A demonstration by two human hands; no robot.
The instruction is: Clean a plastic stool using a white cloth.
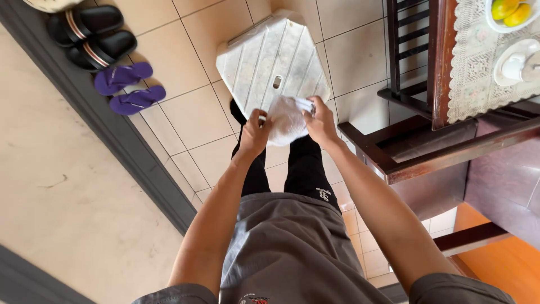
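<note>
Beige floor tiles (197, 115) with thin grey joints fill the middle of the view, bounded on one side by a dark grey border strip (121, 135) and a pale stone slab (62, 197) beyond it. Both hands meet over the tiles on a white cloth (287, 119): the left hand (254, 134) pinches one edge of it with curled fingers, and the right hand (320, 121) closes on the opposite edge, so each grip is clenched on the fabric and the cloth hangs bunched between them. Just beyond the grip, past the fingertips, a white plastic stool (274, 62) lies tipped on the floor with its ribbed seat and central slot facing up; the cloth looks to be touching or nearly touching its near edge, though the bunched fabric hides the contact. Directly below the grip stand the person's legs in black trousers (306, 169), with a grey shirt (287, 247) nearer the camera. Well to the left-hand side of the grip, a pair of purple flip-flops (128, 87) and a pair of black slides (93, 35) rest along the border strip. On the right-hand side of the grip stands a dark wooden chair (416, 135), and beyond it a tabletop (441, 62) carries a lace cloth (478, 79), a white bowl of yellow fruit (509, 14) and a white cup (514, 66).
</note>
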